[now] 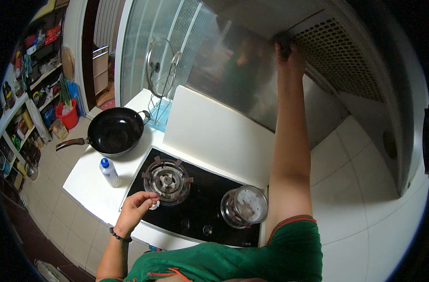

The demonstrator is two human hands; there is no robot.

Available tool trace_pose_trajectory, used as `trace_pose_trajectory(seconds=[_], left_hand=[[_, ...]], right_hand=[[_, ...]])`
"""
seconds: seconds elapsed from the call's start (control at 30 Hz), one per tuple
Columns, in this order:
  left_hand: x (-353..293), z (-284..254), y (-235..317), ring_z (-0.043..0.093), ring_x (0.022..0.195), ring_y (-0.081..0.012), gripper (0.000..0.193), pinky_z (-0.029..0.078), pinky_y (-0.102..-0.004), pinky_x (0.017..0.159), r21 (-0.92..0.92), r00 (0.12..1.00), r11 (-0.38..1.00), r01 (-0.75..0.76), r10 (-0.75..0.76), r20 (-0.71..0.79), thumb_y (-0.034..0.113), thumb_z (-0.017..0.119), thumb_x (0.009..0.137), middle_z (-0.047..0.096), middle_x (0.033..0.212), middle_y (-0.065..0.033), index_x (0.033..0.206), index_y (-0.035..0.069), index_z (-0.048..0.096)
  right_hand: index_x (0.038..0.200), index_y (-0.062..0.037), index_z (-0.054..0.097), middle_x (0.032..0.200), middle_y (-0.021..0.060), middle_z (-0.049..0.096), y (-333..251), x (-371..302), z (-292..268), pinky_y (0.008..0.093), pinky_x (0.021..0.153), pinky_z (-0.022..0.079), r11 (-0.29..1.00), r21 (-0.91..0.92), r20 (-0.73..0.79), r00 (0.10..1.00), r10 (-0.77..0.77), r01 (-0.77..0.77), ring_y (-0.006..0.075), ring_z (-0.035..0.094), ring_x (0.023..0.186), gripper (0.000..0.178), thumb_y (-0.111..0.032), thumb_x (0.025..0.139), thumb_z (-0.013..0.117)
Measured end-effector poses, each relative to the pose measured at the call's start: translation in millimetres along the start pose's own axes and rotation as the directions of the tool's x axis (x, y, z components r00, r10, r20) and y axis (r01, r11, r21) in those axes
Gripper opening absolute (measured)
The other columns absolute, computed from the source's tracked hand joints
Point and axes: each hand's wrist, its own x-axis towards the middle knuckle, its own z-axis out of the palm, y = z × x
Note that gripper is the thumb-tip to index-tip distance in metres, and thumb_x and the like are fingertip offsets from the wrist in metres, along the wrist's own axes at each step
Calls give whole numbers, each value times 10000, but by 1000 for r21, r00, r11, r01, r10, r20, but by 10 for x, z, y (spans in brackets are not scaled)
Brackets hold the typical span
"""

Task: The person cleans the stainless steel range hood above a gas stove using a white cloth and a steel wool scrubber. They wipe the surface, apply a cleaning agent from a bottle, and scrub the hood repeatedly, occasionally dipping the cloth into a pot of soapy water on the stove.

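Note:
My right arm stretches up to the range hood (336, 56). At its lower edge, beside the perforated filter, my right hand (292, 58) is closed on a dark, rough-looking wad (283, 41), its exact kind unclear in the shadow. My left hand (138, 209) hovers over the left edge of the black gas stove (200, 207), fingers pinched together. A small white thing (154, 205) shows under those fingers, too little of it visible to name. Near that hand are a gas burner (167, 180) and a white squeeze bottle with a blue cap (110, 174).
A black wok (115, 131) sits on the white counter (87, 176). Behind it, a glass lid (159, 66) stands in a rack. A bowl of foamy liquid (250, 204) rests on the right burner. A white panel (214, 136) stands behind the stove. Shelves (45, 75) line the left.

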Motion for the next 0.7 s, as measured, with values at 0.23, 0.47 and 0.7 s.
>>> trace_pose_trajectory(seconds=[0.23, 0.47, 0.7], left_hand=[[2, 10, -17, 617, 943, -148, 222, 492, -247, 838, 0, 1000, 1000, -13, 13, 21, -8, 498, 908, 644, 1026, -117, 1116, -52, 562], [4, 165, -28, 601, 964, -136, 217, 472, -247, 872, -4, 998, 1000, 9, -9, 64, 7, 524, 908, 639, 1026, -89, 1111, -49, 574], [-7, 190, -56, 604, 966, -145, 203, 479, -260, 880, 10, 999, 1000, -5, 5, 54, -15, 515, 899, 639, 1025, -95, 1087, -55, 581]], right_hand=[[1292, -47, 482, 1298, 114, 521, -1239, 813, -1604, 361, 931, 437, -782, -616, 558, 753, -349, 94, 243, 553, 1090, 491, -385, 937, 445], [1250, -28, 513, 1271, 163, 523, -1762, 844, -1867, 392, 946, 429, -586, -777, 516, 766, -384, 230, 282, 537, 1113, 451, -349, 935, 478], [1249, -17, 517, 1301, 201, 489, -179, 713, -789, 410, 987, 393, -622, -709, 613, 726, -311, 332, 338, 495, 1163, 521, -409, 907, 527]])
